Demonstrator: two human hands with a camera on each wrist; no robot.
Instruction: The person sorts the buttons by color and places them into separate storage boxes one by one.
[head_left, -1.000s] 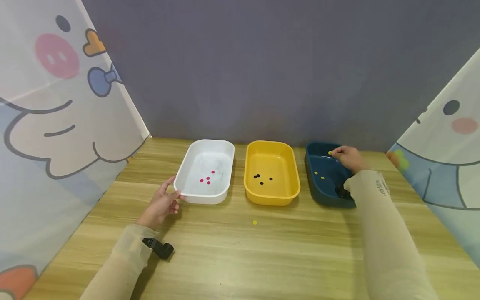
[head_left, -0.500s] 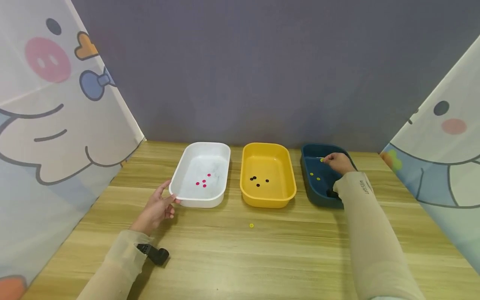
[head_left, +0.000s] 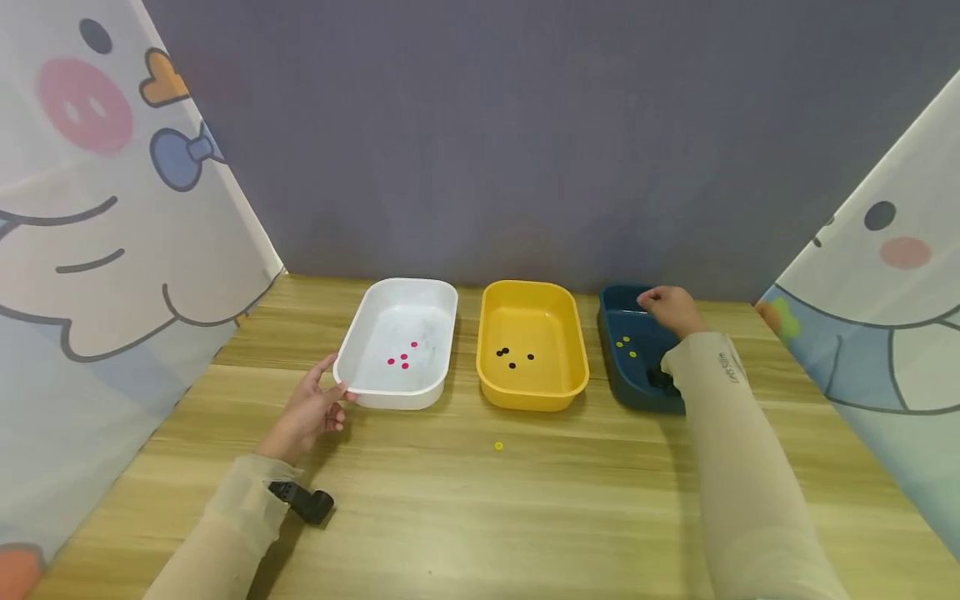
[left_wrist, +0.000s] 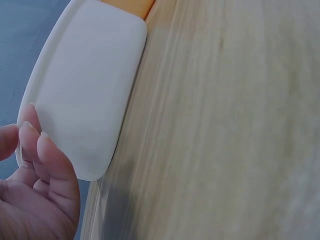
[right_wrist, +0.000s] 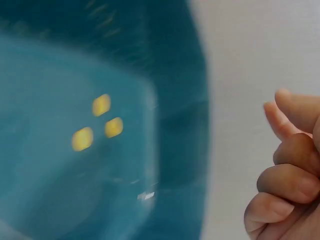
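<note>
My left hand (head_left: 303, 417) holds the near left corner of the white tray (head_left: 393, 401), its thumb and fingers at the rim; in the left wrist view, curled fingers (left_wrist: 57, 165) lie against the tray's outer wall. Over the far part of the dark blue tray (head_left: 626, 385) hovers my right hand (head_left: 675, 310), with nothing seen between its fingers. Three small yellow button-like discs (head_left: 626, 339) lie on that tray's floor; the right wrist view shows them blurred. Thumb and forefinger stand slightly apart there, the other fingers of the right hand (right_wrist: 290, 175) curled.
A yellow tray (head_left: 534, 400) with several black discs (head_left: 512, 366) stands between the other two. Several red discs (head_left: 404, 357) lie in the white tray. One yellow disc (head_left: 498, 446) is on the wooden table (head_left: 480, 517) in front. A grey wall (head_left: 480, 142) rises behind.
The yellow disc at my right fingertips has been let go and now lies with two others in the blue tray. My right hand has risen slightly. The left hand stays at the white tray.
</note>
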